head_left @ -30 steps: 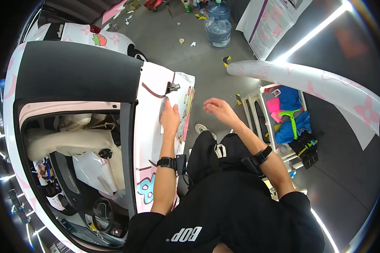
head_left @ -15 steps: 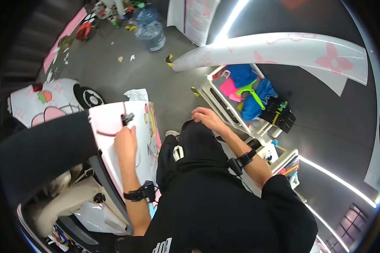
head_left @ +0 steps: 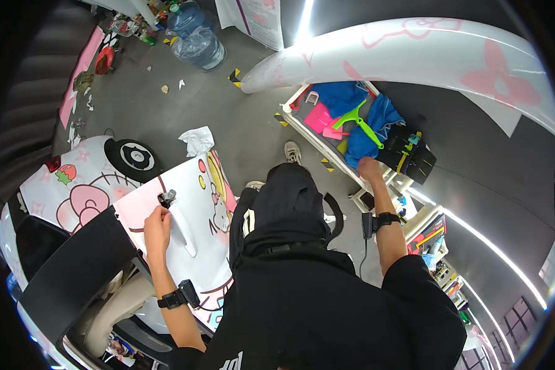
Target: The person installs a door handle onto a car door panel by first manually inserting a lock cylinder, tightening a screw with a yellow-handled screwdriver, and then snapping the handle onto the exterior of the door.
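My left hand (head_left: 157,229) is at the open car door (head_left: 194,271), which is white with pink cartoon print. Its fingers are pressed together beside the upper end of the white door handle (head_left: 184,231), just below a small dark metal fitting (head_left: 166,198). What lies between these fingertips is hidden. Out to the right, my right hand (head_left: 369,169) is over the near edge of a white cart (head_left: 322,145), by a blue cloth (head_left: 382,126). Its fingers are foreshortened. A bright green squeegee (head_left: 365,128) and a pink scraper (head_left: 317,117) lie in the cart.
A long white printed panel (head_left: 382,55) arches above the cart. Behind the door are the car's rear (head_left: 83,185) and wheel (head_left: 134,156). Crumpled white paper (head_left: 197,141) lies beyond the door, with large water bottles (head_left: 200,46) farther off. Shelves (head_left: 435,237) stand at right.
My right hand has moved right, from above my leg to the cart's edge. My left hand stays by the handle. The view has shifted, and another shoe now shows ahead of me.
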{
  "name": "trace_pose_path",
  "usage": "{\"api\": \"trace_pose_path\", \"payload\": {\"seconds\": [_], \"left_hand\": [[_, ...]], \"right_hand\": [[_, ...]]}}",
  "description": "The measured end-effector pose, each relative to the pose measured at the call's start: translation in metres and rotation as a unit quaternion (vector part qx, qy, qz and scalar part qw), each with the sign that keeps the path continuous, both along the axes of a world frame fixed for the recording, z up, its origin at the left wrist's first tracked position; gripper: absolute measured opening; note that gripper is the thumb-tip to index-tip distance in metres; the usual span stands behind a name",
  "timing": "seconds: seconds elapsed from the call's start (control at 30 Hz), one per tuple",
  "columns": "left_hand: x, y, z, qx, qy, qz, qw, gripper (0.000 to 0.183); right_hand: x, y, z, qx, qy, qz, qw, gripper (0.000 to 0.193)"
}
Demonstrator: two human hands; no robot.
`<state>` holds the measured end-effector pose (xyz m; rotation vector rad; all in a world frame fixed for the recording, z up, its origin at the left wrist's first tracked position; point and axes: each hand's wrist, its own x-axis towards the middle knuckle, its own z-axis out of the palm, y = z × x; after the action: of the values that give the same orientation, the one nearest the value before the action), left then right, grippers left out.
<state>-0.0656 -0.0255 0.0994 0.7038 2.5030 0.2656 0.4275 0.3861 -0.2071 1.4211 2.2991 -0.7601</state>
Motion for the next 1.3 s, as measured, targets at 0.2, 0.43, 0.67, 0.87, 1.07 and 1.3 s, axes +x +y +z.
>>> {"api": "trace_pose_path", "payload": {"seconds": [0.2,0.43,0.67,0.87,1.07,1.3], "left_hand": [[0.007,0.012,0.028,-0.096,-0.057,0.110,0.988,0.033],[0.052,-0.042,0.008,0.053,0.076,0.088,0.992,0.021],[0.113,-0.045,-0.008,0.090,-0.007,0.270,0.959,0.019],[0.127,-0.007,-0.003,0.150,-0.036,0.349,0.924,0.020],[0.116,-0.007,-0.021,0.326,-0.149,0.516,0.778,0.024],[0.082,0.050,-0.146,0.720,-0.341,0.564,0.218,0.038]], "right_hand": [[-0.104,-0.009,0.069,-0.010,-0.080,-0.048,0.996,0.035],[-0.143,0.037,0.051,-0.039,-0.091,0.043,0.994,0.042],[-0.260,0.064,0.058,0.164,0.094,0.012,0.982,0.044],[-0.257,0.130,-0.021,0.103,0.147,0.137,0.974,0.036],[-0.257,0.108,0.039,-0.020,0.120,-0.081,0.989,0.038],[-0.293,-0.018,0.124,-0.531,0.387,-0.247,0.712,0.038]]}}
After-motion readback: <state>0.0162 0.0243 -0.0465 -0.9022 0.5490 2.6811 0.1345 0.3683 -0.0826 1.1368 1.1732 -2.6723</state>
